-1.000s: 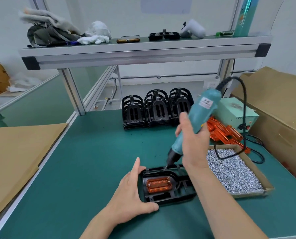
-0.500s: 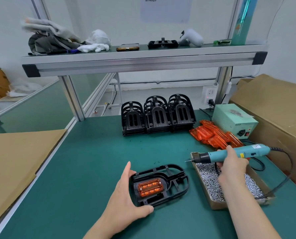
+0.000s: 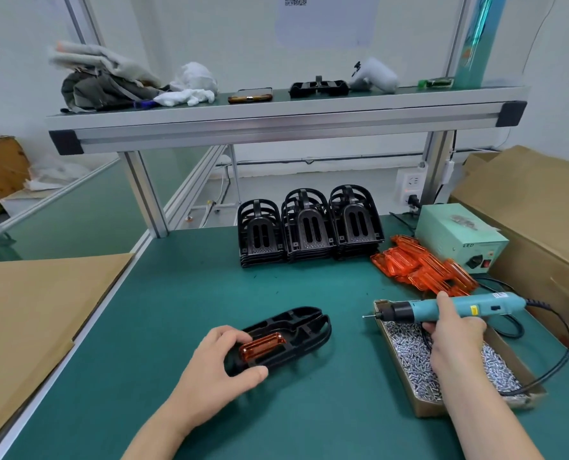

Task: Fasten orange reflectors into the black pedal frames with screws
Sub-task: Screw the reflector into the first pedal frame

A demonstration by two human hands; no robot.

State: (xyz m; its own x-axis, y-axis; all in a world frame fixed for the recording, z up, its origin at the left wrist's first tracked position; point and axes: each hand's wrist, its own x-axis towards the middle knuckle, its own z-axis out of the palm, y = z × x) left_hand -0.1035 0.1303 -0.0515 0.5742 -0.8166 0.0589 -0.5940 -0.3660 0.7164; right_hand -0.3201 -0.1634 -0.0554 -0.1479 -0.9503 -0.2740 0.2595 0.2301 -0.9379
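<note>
Gripping the near end of a black plastic pedal frame (image 3: 296, 330), our left hand (image 3: 215, 363) curls thumb and fingers round it. A ribbed orange reflector (image 3: 262, 347) sits in the frame's recess, and the frame is tilted over the green worktop (image 3: 176, 293). Our right hand (image 3: 452, 336) wraps round a teal electric screwdriver (image 3: 469, 307), held level with its bit pointing left above a cardboard tray (image 3: 422, 408) of silver screws (image 3: 405, 353). Farther back stand stacked black frames (image 3: 309, 230), with loose orange reflectors (image 3: 422, 268) beside them.

An assembly workshop; bench (image 3: 176, 293) bears stacked pedal frames (image 3: 309, 227), screw tray (image 3: 429, 410), corded screwdriver (image 3: 419, 312).
</note>
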